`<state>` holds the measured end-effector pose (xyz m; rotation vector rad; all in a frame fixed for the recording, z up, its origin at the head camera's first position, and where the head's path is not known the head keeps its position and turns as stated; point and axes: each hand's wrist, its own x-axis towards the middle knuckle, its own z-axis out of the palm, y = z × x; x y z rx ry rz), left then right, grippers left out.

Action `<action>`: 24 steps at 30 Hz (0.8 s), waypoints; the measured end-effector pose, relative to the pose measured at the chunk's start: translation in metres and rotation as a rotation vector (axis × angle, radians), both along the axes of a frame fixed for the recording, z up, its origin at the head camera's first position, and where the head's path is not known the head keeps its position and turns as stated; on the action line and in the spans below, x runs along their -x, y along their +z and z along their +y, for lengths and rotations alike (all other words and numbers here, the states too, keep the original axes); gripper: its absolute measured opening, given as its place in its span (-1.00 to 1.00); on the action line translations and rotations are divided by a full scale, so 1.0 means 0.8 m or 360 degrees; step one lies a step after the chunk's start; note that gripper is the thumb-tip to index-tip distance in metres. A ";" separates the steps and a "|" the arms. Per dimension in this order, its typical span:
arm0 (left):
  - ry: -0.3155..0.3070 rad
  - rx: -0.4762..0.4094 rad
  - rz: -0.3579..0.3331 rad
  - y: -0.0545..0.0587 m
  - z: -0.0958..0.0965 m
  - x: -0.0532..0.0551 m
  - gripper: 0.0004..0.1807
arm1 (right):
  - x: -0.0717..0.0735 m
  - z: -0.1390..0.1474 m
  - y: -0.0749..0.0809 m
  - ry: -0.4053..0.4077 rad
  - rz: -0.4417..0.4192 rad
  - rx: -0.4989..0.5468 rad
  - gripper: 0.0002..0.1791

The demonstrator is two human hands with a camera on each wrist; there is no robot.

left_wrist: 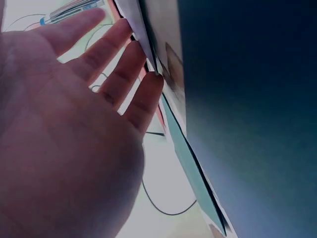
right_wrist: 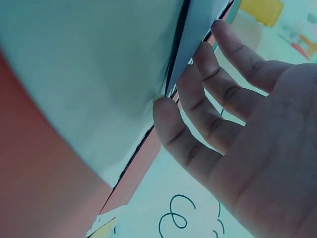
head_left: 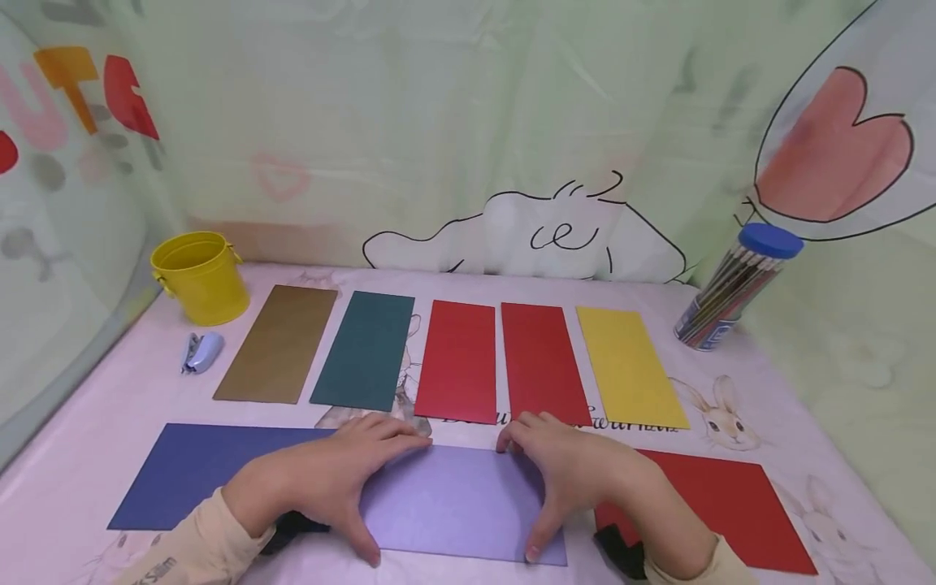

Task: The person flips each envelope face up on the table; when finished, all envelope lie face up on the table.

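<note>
A lavender rectangular sheet (head_left: 453, 504) lies flat near the front of the table, between both hands. My left hand (head_left: 329, 471) spans its left end, thumb at the near edge and fingertips at the far edge. At the right end my right hand (head_left: 570, 467) touches the sheet likewise, with thumb and fingers spread apart. A dark blue sheet (head_left: 197, 467) lies partly beneath the left wrist, and a red sheet (head_left: 738, 504) partly beneath the right forearm. In the wrist views, the fingers of the left hand (left_wrist: 74, 119) and right hand (right_wrist: 247, 129) are slightly bent, fingertips at the sheet's edge.
Behind the hands stands a row of flat sheets: brown (head_left: 281, 345), green (head_left: 366, 349), two red (head_left: 457, 361) and yellow (head_left: 629, 366). A yellow bucket (head_left: 201, 280) and a small light-blue stapler (head_left: 201, 353) are at left. A blue-lidded pencil tube (head_left: 734, 288) stands back right.
</note>
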<state>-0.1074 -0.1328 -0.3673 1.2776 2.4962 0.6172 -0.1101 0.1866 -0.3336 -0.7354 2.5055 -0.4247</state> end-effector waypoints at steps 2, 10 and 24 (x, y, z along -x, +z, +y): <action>0.0022 0.0028 -0.0014 -0.001 -0.001 0.000 0.17 | -0.001 -0.002 -0.001 0.0034 0.0022 -0.0009 0.02; 0.0049 0.0035 -0.0059 0.002 -0.001 0.001 0.08 | -0.010 -0.013 -0.006 0.0062 0.0040 -0.0133 0.11; 0.0038 0.0019 -0.0050 -0.002 -0.004 0.003 -0.02 | -0.019 -0.018 0.001 0.0064 0.0051 -0.0254 0.15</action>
